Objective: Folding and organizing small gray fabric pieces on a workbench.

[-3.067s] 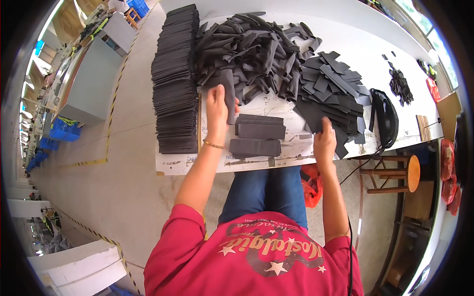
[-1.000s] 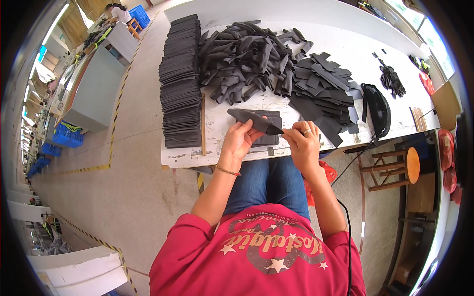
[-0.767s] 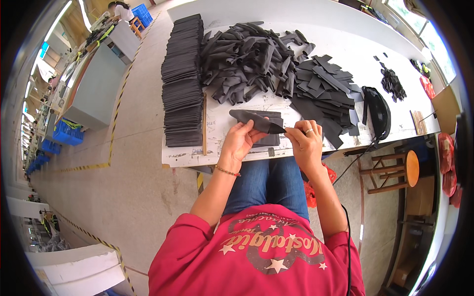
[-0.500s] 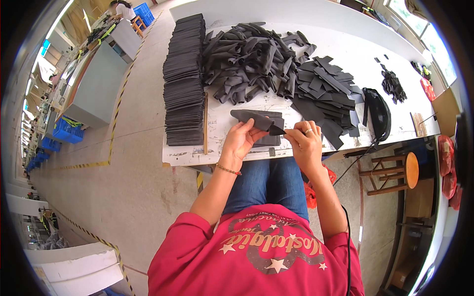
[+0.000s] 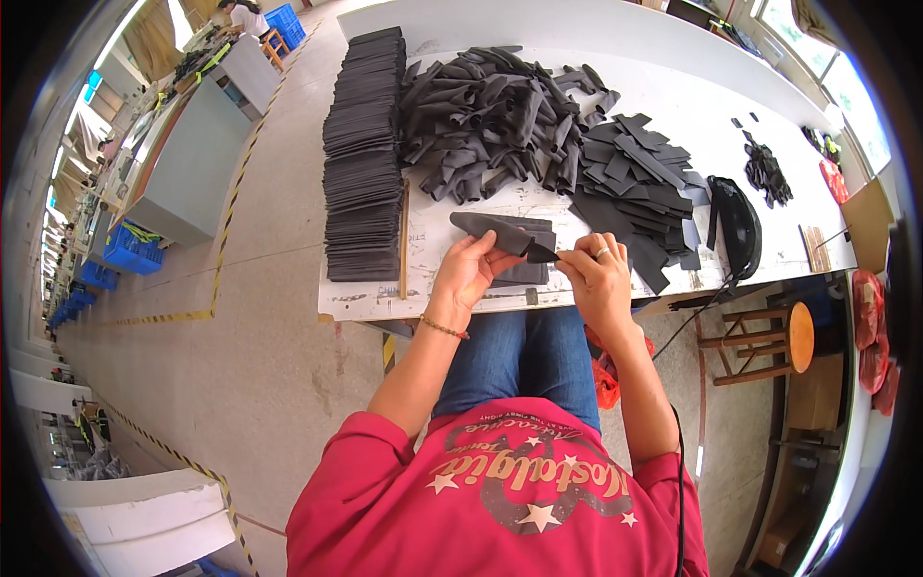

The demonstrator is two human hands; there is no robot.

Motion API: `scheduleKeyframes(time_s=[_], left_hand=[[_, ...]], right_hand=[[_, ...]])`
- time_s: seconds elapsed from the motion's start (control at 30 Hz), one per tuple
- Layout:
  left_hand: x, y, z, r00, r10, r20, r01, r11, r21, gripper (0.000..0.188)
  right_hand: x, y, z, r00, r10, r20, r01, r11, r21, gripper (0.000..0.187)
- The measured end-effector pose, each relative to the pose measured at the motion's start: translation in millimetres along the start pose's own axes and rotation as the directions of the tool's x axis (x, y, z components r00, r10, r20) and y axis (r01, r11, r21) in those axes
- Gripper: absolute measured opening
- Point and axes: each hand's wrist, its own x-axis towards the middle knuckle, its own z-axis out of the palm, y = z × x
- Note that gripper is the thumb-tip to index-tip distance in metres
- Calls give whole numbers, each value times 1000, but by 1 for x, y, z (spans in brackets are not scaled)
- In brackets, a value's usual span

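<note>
My left hand [image 5: 471,264] is closed around a dark grey rolled fabric piece [image 5: 492,233], thumb on top, above the near edge of the table. With thumb and fingers pinched, my right hand [image 5: 598,271] grips the pointed dark tip at the piece's right end. Beneath the held piece lie a few flat dark fabric pieces [image 5: 529,274], partly covered by my left hand. Beyond my hands rises a heap of similar rolled dark pieces [image 5: 490,115]. To its right is a loose pile of flat dark strips [image 5: 635,183].
A tall row of stacked dark pieces [image 5: 363,163] lines the table's left side, beside a thin wooden strip [image 5: 404,240]. A black pouch [image 5: 735,226] and small black parts [image 5: 766,173] lie at right. A wooden stool [image 5: 798,337] stands below. Another person [image 5: 245,19] sits far left.
Both hands keep their hold on the fabric piece. The right hand's fingers have shifted slightly at the dark tip, and the view has moved a little.
</note>
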Motion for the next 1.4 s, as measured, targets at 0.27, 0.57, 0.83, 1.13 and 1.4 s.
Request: scheduleKeyframes(time_s=[0.27,0.57,0.83,1.13,1.4], left_hand=[[-1,1,-1,999,-11,32,9,999,48,28],[-7,-1,8,999,0,55,-1,1000,14,25],[-33,-8,47,954,298,-30,-286,937,199,48],[-13,-24,39,942,324,93,-322,946,-39,36],[-15,-15,26,904,427,-26,-426,903,49,21]], right_hand=[[4,-3,-3,1000,-8,2,8,1000,0,13],[3,-3,3,992,-79,-94,66,989,-135,17],[-5,-21,21,985,-56,-161,32,989,-148,38],[-18,-37,55,986,164,-1,-161,971,175,48],[-23,-36,44,994,79,76,-95,965,243,39]])
